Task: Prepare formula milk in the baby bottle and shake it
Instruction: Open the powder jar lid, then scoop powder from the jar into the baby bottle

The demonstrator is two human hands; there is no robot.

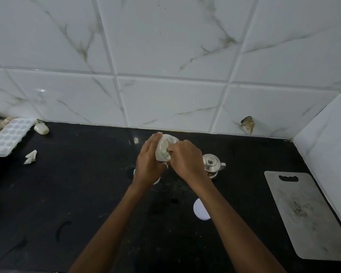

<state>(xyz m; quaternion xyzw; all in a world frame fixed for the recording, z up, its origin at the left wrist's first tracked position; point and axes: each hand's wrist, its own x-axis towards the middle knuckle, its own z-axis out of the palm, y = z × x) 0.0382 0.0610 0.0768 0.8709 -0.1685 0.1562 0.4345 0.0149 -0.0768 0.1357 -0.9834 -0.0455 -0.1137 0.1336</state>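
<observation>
My left hand (149, 164) grips a translucent white powder jar (161, 152), tilted with its open mouth toward me, above the black counter (77, 194). My right hand (185, 158) is at the jar's mouth, its fingers pinched on a small pale scoop (166, 147) that reaches inside. The jar's round white lid (200, 210) lies flat on the counter below my right forearm. A teal-and-white object (134, 171) peeks out from under my left hand; most of it is hidden, and I cannot tell whether it is the baby bottle.
A small steel pot with a lid (212, 164) stands just right of my right hand. A steel cutting board (303, 213) lies at the right. At far left are a white ice tray (10, 136), a soap bar (41, 128) and crumpled paper (30, 157). A tiled wall backs the counter.
</observation>
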